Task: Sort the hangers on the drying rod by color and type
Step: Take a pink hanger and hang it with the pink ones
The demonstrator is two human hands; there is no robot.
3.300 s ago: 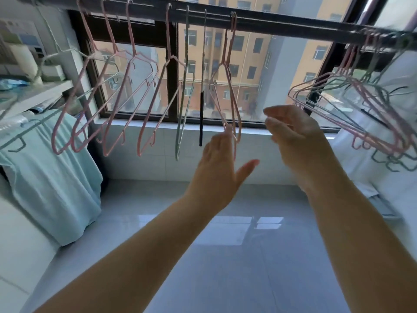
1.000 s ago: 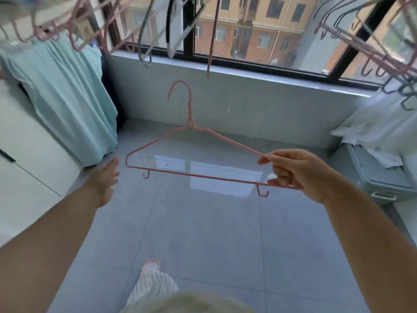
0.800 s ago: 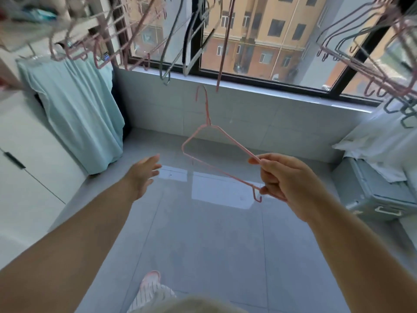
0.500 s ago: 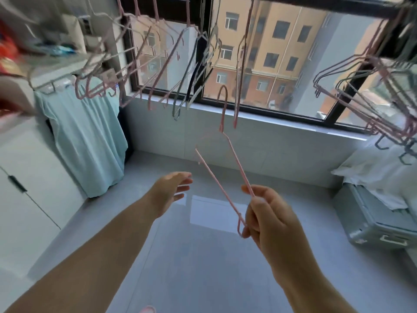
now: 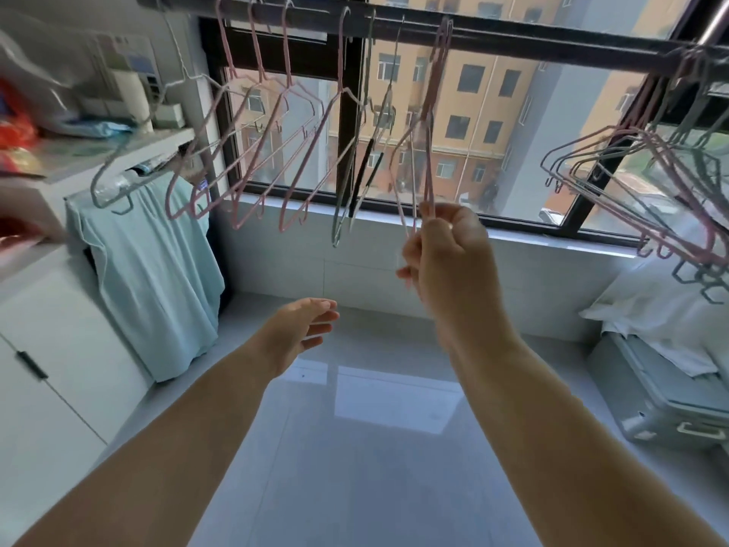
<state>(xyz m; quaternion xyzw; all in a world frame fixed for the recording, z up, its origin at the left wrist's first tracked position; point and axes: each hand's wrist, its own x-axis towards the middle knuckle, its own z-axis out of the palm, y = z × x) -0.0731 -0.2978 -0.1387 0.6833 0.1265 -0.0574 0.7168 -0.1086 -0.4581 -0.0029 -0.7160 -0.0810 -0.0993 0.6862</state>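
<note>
Under the drying rod (image 5: 513,39), near its middle, a pink hanger (image 5: 428,152) is pinched at its lower end by the fingers (image 5: 442,221) of the right hand (image 5: 449,262); the left hand (image 5: 303,329) is held lower, fingers loosely apart, nothing gripped.

The dark rod (image 5: 513,43) carries pink and seemingly grey hangers (image 5: 286,53).

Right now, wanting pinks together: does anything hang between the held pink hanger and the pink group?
Yes: grey hangers hang on the rod between the pink hanger in the right hand and the pink group.
</note>
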